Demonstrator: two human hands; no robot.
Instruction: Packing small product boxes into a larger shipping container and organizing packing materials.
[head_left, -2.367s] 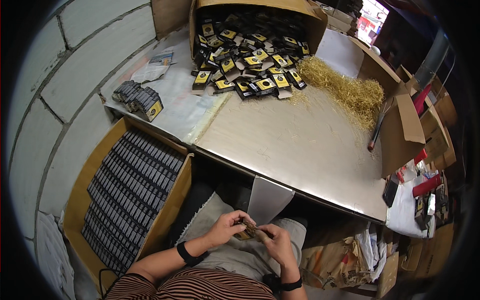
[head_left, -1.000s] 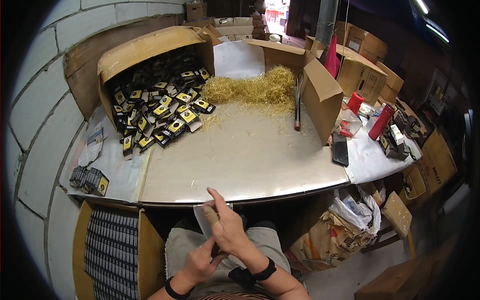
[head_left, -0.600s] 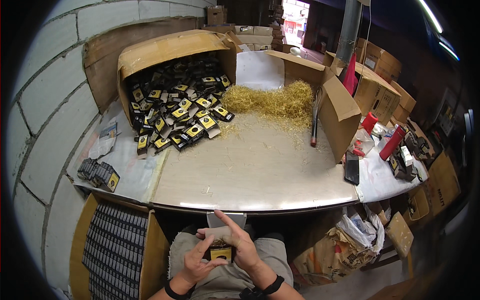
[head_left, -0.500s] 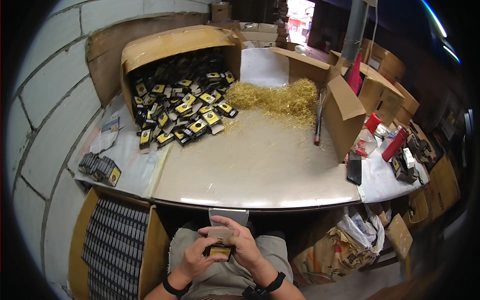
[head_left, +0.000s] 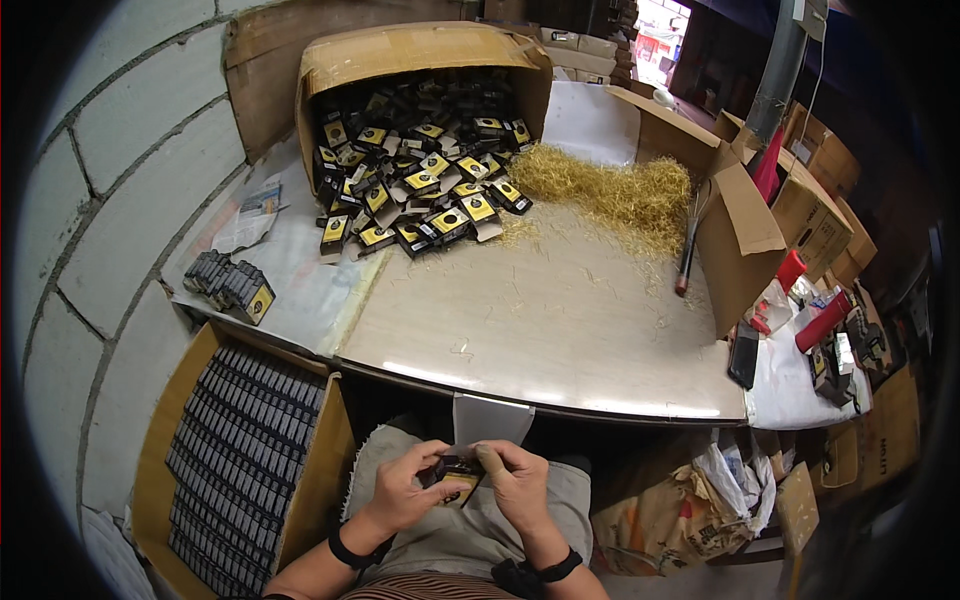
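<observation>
- Head view: left hand (head_left: 405,488) clamps a small black-and-yellow cardboard box (head_left: 462,484) over grey trousers; right hand (head_left: 518,488) touches its far edge, pinch unclear.
- Leftward, a brown cardboard carton (head_left: 325,475); ahead, a glossy beige tabletop (head_left: 560,330).
- Right fingers, earlier behind the box, now at its edge!
- Yellow face up; fingers hide its long axis.

Left side: wall of large pale-grey blocks (head_left: 150,150), darker joints. Centre: beige smooth-topped worktable (head_left: 530,330), light reflected along front edge. Rear: bright upright opening (head_left: 660,42), left of grey round post (head_left: 781,80). Far right dim.
</observation>
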